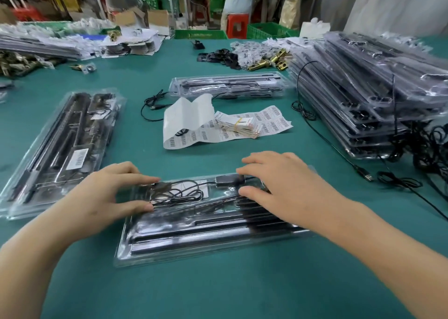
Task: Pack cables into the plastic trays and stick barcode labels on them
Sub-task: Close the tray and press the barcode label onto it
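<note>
Clear plastic tray [206,243] flat on the green table [218,289], nearest the viewer. Coiled black cable [184,192] in the tray's far-left pocket. Left hand [109,192] spread open, thumb and fingertips pressing on the tray either side of the coil, gripping nothing. Right hand [286,185] relaxed and open, fingers resting on the cable's black box [226,180] at the tray's far edge. Beyond the tray, barcode label sheets [242,127]. Left of the tray, a labelled packed tray [60,149]. Beyond the tray to the right, a tall stack of trays [363,95].
</note>
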The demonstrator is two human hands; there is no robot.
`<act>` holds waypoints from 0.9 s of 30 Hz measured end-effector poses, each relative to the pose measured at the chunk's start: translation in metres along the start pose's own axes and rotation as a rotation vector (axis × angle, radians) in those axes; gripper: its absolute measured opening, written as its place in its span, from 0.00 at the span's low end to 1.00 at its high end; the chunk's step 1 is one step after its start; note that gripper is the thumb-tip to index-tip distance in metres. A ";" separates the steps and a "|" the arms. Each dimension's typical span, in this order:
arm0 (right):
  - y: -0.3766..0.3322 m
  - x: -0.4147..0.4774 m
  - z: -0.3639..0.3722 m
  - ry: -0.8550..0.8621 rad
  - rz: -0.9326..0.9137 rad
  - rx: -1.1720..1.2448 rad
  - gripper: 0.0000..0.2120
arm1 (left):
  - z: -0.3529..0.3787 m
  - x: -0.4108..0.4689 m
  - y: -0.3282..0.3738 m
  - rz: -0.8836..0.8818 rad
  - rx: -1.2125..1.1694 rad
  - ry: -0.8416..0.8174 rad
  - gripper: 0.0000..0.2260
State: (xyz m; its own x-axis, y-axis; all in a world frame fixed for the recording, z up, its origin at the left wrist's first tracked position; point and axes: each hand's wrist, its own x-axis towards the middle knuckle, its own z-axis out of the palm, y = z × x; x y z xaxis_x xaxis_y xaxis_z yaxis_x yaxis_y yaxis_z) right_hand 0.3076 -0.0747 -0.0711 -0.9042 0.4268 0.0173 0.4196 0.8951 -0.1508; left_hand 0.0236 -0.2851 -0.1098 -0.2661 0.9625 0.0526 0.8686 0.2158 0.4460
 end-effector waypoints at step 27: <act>-0.050 0.112 -0.001 -0.517 -0.064 0.175 0.32 | 0.001 -0.004 0.009 -0.106 -0.097 -0.019 0.35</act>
State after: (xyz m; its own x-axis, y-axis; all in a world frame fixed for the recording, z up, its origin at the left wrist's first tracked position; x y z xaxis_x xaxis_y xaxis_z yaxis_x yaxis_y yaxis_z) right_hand 0.1851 -0.0710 -0.0602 -0.8672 0.2137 -0.4498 0.3831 0.8633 -0.3285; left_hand 0.0334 -0.2869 -0.1072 -0.3454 0.9383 -0.0162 0.7913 0.3005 0.5325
